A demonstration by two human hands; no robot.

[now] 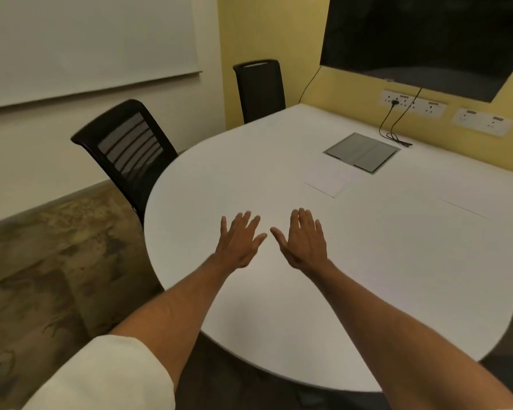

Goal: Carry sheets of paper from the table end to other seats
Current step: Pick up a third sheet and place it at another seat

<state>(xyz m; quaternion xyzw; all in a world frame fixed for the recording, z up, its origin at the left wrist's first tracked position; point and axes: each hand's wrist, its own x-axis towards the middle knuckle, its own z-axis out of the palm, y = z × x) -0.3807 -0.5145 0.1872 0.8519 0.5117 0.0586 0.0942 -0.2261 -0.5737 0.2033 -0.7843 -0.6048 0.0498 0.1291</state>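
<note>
Both my arms stretch forward over the rounded end of a white table [208, 179]. My left hand [240, 241] and my right hand [304, 241] hover side by side above the tabletop, palms down, fingers spread, holding nothing. A white sheet of paper [328, 180] lies flat on the table beyond my right hand, just in front of the grey cable hatch [362, 152]. The faint edge of a second sheet [468, 199] shows on the table's right side. White on white makes the sheets hard to outline.
A black mesh-backed chair [128, 149] stands at the table's left curve, and a second black chair [259, 88] at the far left corner. A black cable [393, 128] runs from the wall sockets [413, 104] onto the table. A dark screen [427, 37] hangs above.
</note>
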